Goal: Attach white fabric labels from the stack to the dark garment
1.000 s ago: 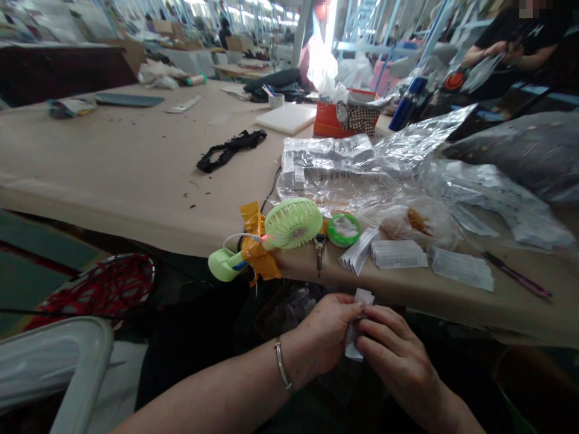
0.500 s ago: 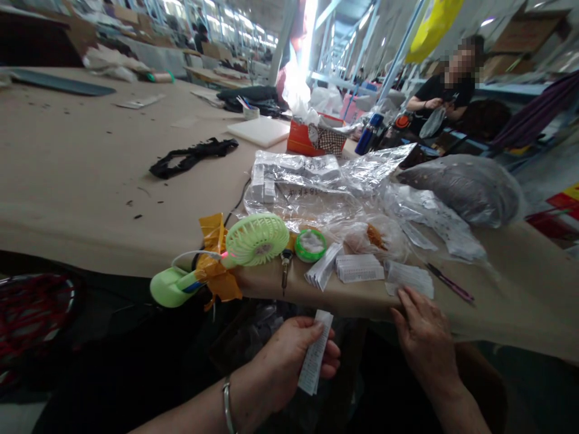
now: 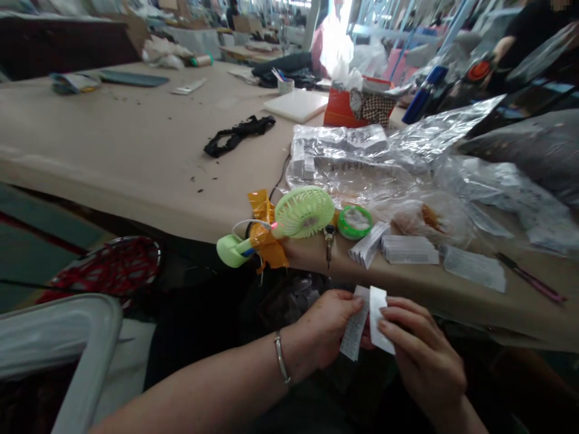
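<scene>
My left hand (image 3: 332, 325), with a bangle at the wrist, grips a stack of narrow printed labels (image 3: 354, 331) below the table's front edge. Beside it my right hand (image 3: 423, 343) holds a white label (image 3: 380, 319) between thumb and fingers, close to that stack. On the table edge above them lie a fanned bundle of labels (image 3: 370, 244), a row of printed labels (image 3: 409, 249) and a flatter pile of labels (image 3: 474, 268). A green round tin (image 3: 355, 222) with white material in it sits left of the clear bag (image 3: 414, 220).
A green fan (image 3: 304, 212) is fixed with orange tape (image 3: 266, 232) at the table edge. A pointed tool (image 3: 329, 244) hangs over the edge. Pink-handled tweezers (image 3: 531, 278) lie right. Plastic bags (image 3: 353, 175) cover the table behind. A person's arm (image 3: 504, 48) shows at upper right.
My right hand has left the pile on the table and come beside my left hand with a white label. The view has shifted, so the table things appear farther right.
</scene>
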The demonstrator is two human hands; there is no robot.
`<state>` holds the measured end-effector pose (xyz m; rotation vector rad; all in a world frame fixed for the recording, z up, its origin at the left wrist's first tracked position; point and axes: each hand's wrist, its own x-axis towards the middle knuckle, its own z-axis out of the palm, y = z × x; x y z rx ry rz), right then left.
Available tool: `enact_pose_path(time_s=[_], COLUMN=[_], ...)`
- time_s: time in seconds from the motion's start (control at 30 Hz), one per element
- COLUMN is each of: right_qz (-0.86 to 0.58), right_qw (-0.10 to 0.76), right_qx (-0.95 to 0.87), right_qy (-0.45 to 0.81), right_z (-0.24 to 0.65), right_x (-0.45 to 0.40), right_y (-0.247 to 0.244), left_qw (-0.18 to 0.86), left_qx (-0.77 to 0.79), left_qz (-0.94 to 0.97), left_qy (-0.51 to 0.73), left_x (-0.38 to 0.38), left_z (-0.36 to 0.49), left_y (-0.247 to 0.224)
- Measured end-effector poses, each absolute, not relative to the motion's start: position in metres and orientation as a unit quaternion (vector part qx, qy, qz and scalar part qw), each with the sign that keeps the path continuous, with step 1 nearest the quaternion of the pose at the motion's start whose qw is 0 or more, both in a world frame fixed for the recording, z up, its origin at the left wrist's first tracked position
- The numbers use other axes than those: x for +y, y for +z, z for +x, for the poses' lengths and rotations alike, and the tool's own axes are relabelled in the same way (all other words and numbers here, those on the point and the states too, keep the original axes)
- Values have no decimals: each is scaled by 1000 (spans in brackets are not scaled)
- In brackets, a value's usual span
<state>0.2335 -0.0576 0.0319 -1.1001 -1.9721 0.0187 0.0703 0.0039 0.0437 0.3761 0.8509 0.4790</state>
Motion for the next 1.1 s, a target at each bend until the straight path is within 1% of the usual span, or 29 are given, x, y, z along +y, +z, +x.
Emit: enact_pose_path(time_s=[0.1, 0.17, 0.4, 0.57, 0.67, 0.77, 0.87, 0.93, 1.0, 1.07, 1.1], right_qz=[-401, -397, -384, -378, -382, -393, -460, -519, -522, -472, -447], right_qw=[415, 404, 368, 371, 361, 387, 463, 495, 485, 436, 413], right_qx=[-816, -824, -847, -848, -850, -833, -746, -657, -589, -539, -516], right_qy=[20, 24, 7, 11, 24, 51, 131, 231, 382, 544, 603], right_z=[208, 204, 205, 203, 203, 208, 216, 222, 224, 224, 223], right_x=[-53, -51, -49, -48, -50, -56, -59, -56, -50, -44, -42], right_y=[24, 19, 18, 21, 21, 20, 14, 8, 1, -3, -5], left_qw=[861, 857, 868, 878, 872, 874, 891, 901, 906, 906, 905], left_qx=[390, 392, 378, 357, 372, 378, 362, 345, 327, 313, 309], left_qz=[158, 151, 132, 139, 142, 142, 181, 205, 225, 247, 259], left_qy=[285, 299, 295, 287, 283, 272, 206, 166, 150, 141, 138], left_x=[3, 2, 1, -1, -1, 0, 0, -1, -3, -5, -6], left_z=[66, 63, 60, 59, 57, 55, 51, 48, 45, 44, 43], left_y=[41, 39, 39, 41, 39, 36, 36, 38, 40, 43, 44])
